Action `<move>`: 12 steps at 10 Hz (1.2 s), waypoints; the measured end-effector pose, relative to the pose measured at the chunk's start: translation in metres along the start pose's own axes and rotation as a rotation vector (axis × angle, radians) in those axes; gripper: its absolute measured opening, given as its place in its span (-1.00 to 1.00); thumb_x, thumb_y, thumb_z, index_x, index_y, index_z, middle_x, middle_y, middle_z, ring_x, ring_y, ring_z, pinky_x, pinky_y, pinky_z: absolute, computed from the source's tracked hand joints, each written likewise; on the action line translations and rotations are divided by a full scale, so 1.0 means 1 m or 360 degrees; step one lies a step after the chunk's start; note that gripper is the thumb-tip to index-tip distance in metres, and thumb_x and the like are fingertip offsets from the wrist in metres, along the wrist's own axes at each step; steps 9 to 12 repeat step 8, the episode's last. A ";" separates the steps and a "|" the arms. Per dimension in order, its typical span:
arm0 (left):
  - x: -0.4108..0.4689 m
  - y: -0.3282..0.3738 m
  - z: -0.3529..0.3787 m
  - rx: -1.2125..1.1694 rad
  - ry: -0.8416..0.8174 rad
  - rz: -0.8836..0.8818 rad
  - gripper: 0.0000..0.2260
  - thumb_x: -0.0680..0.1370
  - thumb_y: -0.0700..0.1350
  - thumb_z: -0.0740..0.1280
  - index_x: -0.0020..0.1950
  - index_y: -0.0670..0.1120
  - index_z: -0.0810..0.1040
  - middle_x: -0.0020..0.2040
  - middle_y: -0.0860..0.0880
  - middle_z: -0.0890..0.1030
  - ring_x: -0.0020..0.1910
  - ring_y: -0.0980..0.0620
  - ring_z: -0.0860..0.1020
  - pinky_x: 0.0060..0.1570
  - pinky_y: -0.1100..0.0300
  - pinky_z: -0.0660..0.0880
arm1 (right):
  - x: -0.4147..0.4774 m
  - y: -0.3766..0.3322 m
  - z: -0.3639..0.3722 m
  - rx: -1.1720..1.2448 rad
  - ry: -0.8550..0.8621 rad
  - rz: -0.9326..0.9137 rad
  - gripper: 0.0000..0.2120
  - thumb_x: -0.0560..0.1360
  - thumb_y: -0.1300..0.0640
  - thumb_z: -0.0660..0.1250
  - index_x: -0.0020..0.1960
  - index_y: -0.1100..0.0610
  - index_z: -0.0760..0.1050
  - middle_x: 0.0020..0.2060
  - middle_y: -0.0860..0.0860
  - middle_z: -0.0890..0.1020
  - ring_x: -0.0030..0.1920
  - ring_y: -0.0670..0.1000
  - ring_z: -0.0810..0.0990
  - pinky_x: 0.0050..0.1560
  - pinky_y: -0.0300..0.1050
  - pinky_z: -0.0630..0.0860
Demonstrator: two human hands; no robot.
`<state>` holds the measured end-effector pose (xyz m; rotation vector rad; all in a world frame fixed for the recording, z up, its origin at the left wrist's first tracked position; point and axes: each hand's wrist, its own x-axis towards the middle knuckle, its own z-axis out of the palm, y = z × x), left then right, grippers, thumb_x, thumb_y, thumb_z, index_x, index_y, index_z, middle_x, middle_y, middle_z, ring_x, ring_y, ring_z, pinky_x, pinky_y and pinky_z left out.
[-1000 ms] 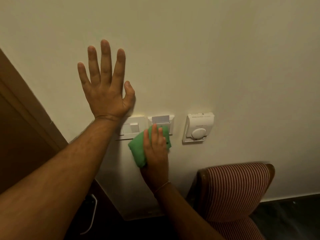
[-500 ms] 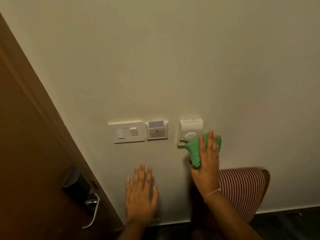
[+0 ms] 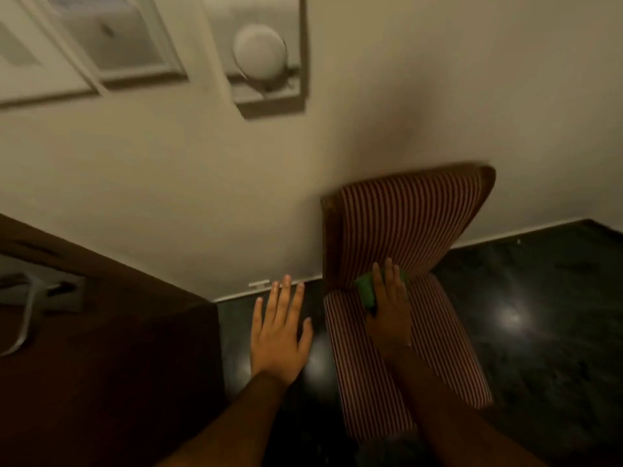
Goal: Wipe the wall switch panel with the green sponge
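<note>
**Fingers flat on sponge, low over chair**

Fingers (image 3: 387,281) of the right hand (image 3: 389,308) lie extended and close together, pressing the sponge (image 3: 365,291) flat against the chair (image 3: 404,224) where seat meets backrest, lower centre-right of frame. Only a green edge of the sponge shows past the index side; the rest is under the palm. No curl around it visible, more a flat press than a grasp.

Left hand (image 3: 279,328) is empty, fingers spread and straight, palm down, hovering over the dark floor (image 3: 539,315) in the gap between the chair's left edge and the brown door (image 3: 118,332). It touches nothing that can be seen. Both forearms enter from the bottom edge, roughly parallel.

Switch panel (image 3: 43,55) sits at upper left, blurred, cut by the frame edge; beside it a card-slot plate (image 3: 121,38), then a thermostat (image 3: 263,59) with round dial. All well above and apart from both hands.

Bare wall (image 3: 438,79) fills the span between panel and chair. Open floor at right. Door handle (image 3: 27,305) at left edge.
</note>
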<state>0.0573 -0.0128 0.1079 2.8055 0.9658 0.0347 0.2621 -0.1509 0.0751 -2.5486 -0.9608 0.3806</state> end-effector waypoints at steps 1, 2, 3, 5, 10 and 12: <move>-0.004 0.005 0.050 0.0029 -0.0053 0.0022 -0.33 0.74 0.18 0.09 0.83 0.01 0.10 0.84 -0.08 0.04 0.81 -0.13 0.07 0.76 -0.05 -0.23 | -0.001 0.040 0.048 -0.0109 -0.0277 0.0030 -0.08 0.58 0.22 0.37 0.75 0.04 -0.13 0.70 0.03 -0.23 0.73 0.10 -0.24 0.74 0.18 -0.14; -0.005 -0.001 0.091 0.0041 -0.0135 -0.0055 -0.32 0.75 0.19 0.10 0.84 0.05 -0.01 0.84 -0.04 -0.04 0.82 -0.08 -0.04 0.76 -0.05 -0.25 | 0.000 0.067 0.090 -0.0204 -0.0424 0.0064 -0.15 0.67 0.12 0.29 0.76 0.05 -0.17 0.73 0.07 -0.22 0.74 0.11 -0.23 0.71 0.06 -0.26; -0.008 -0.015 0.123 0.0072 -0.0222 -0.0074 -0.31 0.76 0.21 0.09 0.85 0.05 -0.02 0.85 -0.03 -0.05 0.83 -0.05 -0.08 0.76 -0.08 -0.22 | 0.004 0.083 0.125 -0.0307 -0.0502 0.0106 -0.19 0.70 0.01 0.21 0.76 0.08 -0.21 0.74 0.14 -0.19 0.75 0.17 -0.20 0.74 0.12 -0.22; -0.007 -0.037 0.149 0.0176 -0.0395 -0.0023 -0.31 0.78 0.25 0.00 0.85 0.06 -0.15 0.84 -0.01 -0.20 0.82 -0.04 -0.21 0.79 -0.15 -0.18 | 0.019 0.086 0.168 -0.0298 -0.0863 0.0225 -0.16 0.71 -0.09 0.23 0.75 0.07 -0.24 0.74 0.16 -0.20 0.74 0.25 -0.22 0.71 0.30 -0.13; 0.012 -0.037 0.078 0.0197 -0.0274 -0.0101 -0.31 0.78 0.25 0.03 0.84 0.07 -0.16 0.83 -0.01 -0.23 0.81 -0.03 -0.25 0.78 -0.13 -0.22 | 0.011 0.029 0.096 -0.0341 -0.0531 0.0074 -0.17 0.68 -0.33 0.16 0.76 -0.04 -0.13 0.75 0.05 -0.09 0.75 0.16 -0.15 0.71 0.22 -0.15; 0.012 -0.037 0.078 0.0197 -0.0274 -0.0101 -0.31 0.78 0.25 0.03 0.84 0.07 -0.16 0.83 -0.01 -0.23 0.81 -0.03 -0.25 0.78 -0.13 -0.22 | 0.011 0.029 0.096 -0.0341 -0.0531 0.0074 -0.17 0.68 -0.33 0.16 0.76 -0.04 -0.13 0.75 0.05 -0.09 0.75 0.16 -0.15 0.71 0.22 -0.15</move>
